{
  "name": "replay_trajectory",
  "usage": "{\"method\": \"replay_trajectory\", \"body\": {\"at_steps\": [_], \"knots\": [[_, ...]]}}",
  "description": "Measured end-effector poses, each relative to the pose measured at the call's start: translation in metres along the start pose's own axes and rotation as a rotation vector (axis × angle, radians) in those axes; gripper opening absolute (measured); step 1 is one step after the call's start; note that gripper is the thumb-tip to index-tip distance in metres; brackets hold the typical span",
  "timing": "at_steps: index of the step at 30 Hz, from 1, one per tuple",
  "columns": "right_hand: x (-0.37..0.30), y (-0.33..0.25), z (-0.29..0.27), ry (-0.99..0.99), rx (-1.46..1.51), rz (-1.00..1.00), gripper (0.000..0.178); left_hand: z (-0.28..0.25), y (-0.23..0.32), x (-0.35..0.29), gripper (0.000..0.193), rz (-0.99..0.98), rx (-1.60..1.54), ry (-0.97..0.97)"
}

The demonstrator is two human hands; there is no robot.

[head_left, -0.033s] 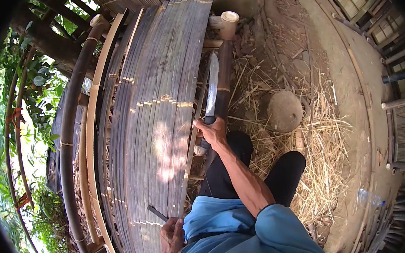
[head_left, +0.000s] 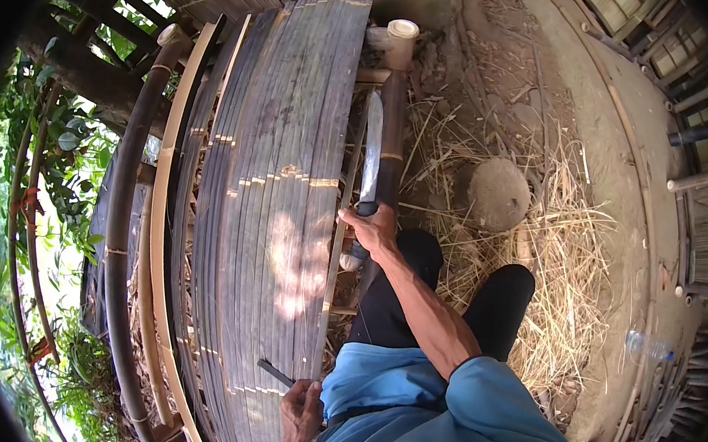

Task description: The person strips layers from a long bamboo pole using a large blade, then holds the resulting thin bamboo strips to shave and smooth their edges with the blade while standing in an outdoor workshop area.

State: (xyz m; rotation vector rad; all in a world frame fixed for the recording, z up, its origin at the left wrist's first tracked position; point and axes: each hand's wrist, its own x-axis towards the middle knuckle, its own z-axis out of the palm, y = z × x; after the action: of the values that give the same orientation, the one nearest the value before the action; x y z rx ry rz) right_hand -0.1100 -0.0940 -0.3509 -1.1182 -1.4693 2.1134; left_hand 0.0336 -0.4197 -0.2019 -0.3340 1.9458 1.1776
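My right hand (head_left: 375, 230) is wrapped round the dark handle of a long knife (head_left: 372, 151). Its pale blade points away from me, beside a thick bamboo pole. The thumb of that hand reaches a thin bamboo strip (head_left: 335, 274), which runs along the right edge of a bench of dark bamboo slats (head_left: 296, 115). Lower down, at the bench's near right edge, my left hand (head_left: 301, 410) is closed with curled fingers. A short, dark, flat strip (head_left: 275, 372) sticks out of it to the left, over the slats. The fingers partly hide its near end.
The thick bamboo pole (head_left: 392, 123) flanks the bench on the right, a bamboo rail (head_left: 124, 201) on the left. Right of my knees lie straw (head_left: 563, 281) and a round, flat-topped block (head_left: 498, 195). A clear plastic bottle (head_left: 646, 346) lies farther right, near a bamboo wall.
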Motion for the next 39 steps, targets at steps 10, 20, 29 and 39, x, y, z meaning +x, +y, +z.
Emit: {"method": "replay_trajectory", "body": {"at_steps": [10, 20, 29, 39], "knots": [[0.012, -0.014, -0.010, -0.075, 0.127, 0.063, 0.022, 0.011, 0.015, 0.006, 0.035, 0.033, 0.053, 0.004], [0.007, -0.030, -0.015, -0.085, 0.052, 0.062, 0.016, 0.016, 0.028, -0.009, 0.036, 0.011, 0.036, 0.028], [0.011, -0.034, -0.017, -0.094, 0.132, 0.195, 0.016, 0.017, 0.025, -0.004, 0.031, 0.199, 0.163, 0.078], [0.023, -0.041, -0.023, -0.131, 0.008, 0.184, 0.025, 0.020, 0.035, -0.004, 0.033, 0.016, 0.045, 0.026]]}}
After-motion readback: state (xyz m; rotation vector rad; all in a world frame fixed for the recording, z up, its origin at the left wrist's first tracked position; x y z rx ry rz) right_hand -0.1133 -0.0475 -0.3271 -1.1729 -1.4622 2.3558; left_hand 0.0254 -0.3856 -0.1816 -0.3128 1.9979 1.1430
